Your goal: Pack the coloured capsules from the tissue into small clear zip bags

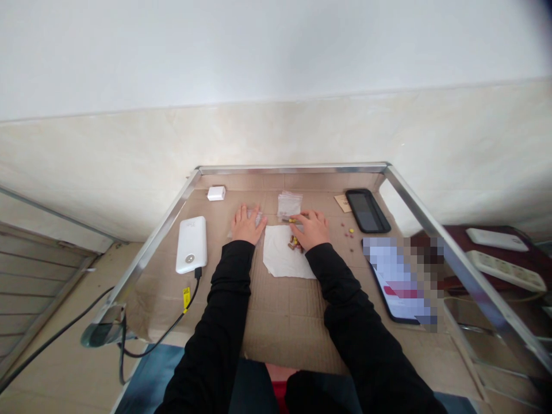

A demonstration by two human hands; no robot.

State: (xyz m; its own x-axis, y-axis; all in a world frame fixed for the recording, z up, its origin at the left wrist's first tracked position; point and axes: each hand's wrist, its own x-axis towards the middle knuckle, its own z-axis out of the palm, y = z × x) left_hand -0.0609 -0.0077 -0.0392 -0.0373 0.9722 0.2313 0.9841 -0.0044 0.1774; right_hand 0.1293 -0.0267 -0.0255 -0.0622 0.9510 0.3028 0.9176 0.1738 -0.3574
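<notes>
My left hand [249, 225] lies flat on the cardboard sheet [284, 322], fingers apart, beside a small clear bag [258, 218] partly hidden under it. My right hand [311, 229] pinches a slim yellow-marked object [290, 220] whose exact kind I cannot tell. Below those fingertips, a small cluster of brown and yellow beads [294, 243] sits on a white paper tissue [284, 253]. A clear zip bag [289, 204] lies just beyond both hands.
A white power bank [191, 244] with a black cable [190, 293] lies left. A black phone [367, 211], scattered beads [347, 228] and a pixelated tablet [399, 282] lie right. A metal frame [293, 169] surrounds the sheet; a white box [216, 193] stands at its far edge.
</notes>
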